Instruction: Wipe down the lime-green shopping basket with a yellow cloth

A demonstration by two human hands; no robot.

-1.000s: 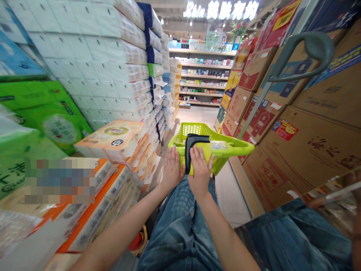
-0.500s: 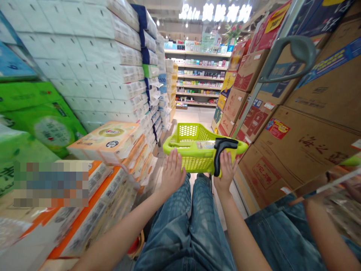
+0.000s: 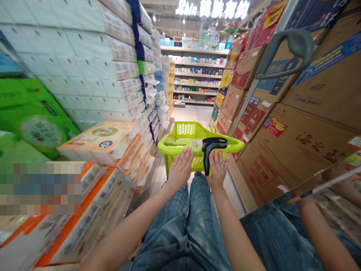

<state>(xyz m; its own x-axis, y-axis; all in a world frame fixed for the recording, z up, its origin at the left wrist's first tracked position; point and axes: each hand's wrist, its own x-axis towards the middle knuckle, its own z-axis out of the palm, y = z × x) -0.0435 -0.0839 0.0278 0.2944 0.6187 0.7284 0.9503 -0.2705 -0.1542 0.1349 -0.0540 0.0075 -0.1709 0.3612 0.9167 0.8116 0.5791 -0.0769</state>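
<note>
Hands (image 3: 180,169) (image 3: 217,169) closer | left fingers (image 3: 184,156) apart on lime basket rim (image 3: 169,146) | right fingers (image 3: 218,159) apart beside black handle (image 3: 207,150)

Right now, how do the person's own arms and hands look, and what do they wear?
The left hand and the right hand are bare, with no gloves, and no ring or watch shows. The left arm and right arm show no sleeves. Below them are faded blue denim jeans.

Lime-green honeycomb-mesh basket (image 3: 172,145), black grip (image 3: 212,147)
</note>
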